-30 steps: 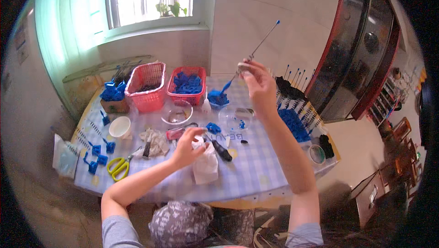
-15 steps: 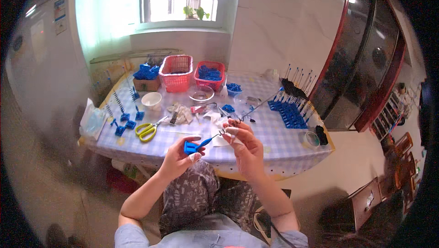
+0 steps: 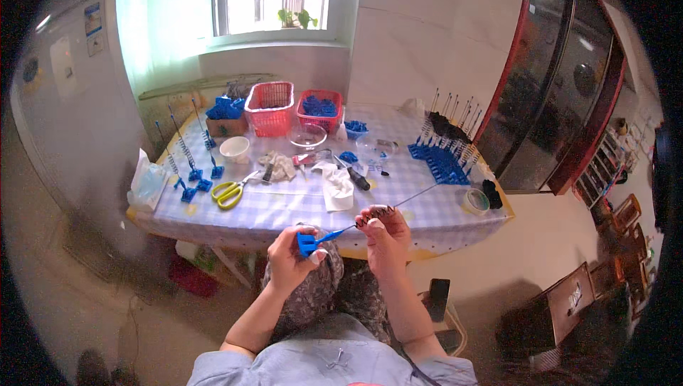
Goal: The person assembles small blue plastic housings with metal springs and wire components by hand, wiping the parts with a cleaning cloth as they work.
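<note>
Near the table's front edge, my left hand (image 3: pixel 288 261) is closed around a blue plastic base (image 3: pixel 307 245) with a tapered blue stem (image 3: pixel 331 235). From the stem a thin metal rod (image 3: pixel 418 194) runs up and to the right. A black coil spring (image 3: pixel 384 212) sits around the rod, pinched between the thumb and fingers of my right hand (image 3: pixel 388 241). The spring's lower end is close to the stem's tip; whether they touch, I cannot tell. White wraps cover some of my fingertips.
Yellow-handled scissors (image 3: pixel 228 194), a white tissue (image 3: pixel 334 188) and a black-handled tool (image 3: pixel 358 178) lie on the checked tablecloth. Red baskets (image 3: pixel 270 112) stand at the back. Blue bases with upright rods and springs (image 3: pixel 445 165) fill the right; several more (image 3: pixel 195 175) stand left.
Both hands have come lower, nearer my lap, with the base and rod. The spring shows more fully along the rod. The tissue and black-handled tool are now uncovered.
</note>
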### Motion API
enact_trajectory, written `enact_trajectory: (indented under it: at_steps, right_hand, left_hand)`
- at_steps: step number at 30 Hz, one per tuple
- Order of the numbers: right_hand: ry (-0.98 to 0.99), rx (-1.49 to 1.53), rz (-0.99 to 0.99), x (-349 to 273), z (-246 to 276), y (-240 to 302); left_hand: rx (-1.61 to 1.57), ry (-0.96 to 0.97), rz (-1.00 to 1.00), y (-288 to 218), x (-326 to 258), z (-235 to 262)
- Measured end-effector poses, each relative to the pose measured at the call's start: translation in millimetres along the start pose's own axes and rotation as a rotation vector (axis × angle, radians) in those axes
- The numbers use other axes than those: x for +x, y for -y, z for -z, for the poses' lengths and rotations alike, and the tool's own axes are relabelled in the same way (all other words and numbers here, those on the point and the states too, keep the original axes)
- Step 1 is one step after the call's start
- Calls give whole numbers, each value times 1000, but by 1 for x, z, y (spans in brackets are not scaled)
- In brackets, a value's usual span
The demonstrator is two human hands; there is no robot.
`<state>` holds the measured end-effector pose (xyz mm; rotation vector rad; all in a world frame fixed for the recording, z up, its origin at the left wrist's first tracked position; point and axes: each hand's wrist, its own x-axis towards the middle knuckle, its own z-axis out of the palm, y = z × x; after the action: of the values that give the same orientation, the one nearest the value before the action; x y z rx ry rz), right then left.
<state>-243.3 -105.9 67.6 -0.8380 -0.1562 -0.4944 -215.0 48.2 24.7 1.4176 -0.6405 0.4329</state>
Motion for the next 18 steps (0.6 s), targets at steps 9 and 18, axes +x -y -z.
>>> enact_trajectory:
  at_steps: [9, 18]
  right_hand:
    - [29, -189, 97, -13, 4, -9]
    - [81, -85, 153, -8, 11, -21]
  left_hand:
    - [201, 7, -145, 12, -10, 14]
    - [123, -23, -82, 4, -7, 14]
